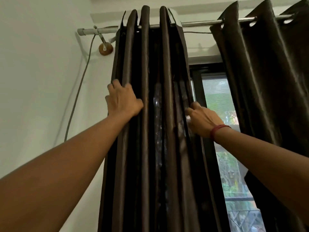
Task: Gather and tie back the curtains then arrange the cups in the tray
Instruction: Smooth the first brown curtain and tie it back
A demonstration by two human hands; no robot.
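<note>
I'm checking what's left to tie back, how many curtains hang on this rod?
2. The left curtain, bunched at the left end of the rod, gripped by left hand and right hand; the right curtain hangs untouched. More may be hidden off-frame.

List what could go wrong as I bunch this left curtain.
1. Both the left hand and right hand grip the left curtain high up; a hard downward tug might strain the bracket holding the rod.
2. The grey cable hangs close to the curtain's left edge and could get caught in the bundle.
3. Folds below the hands hang loose and may spread before tying.
</note>
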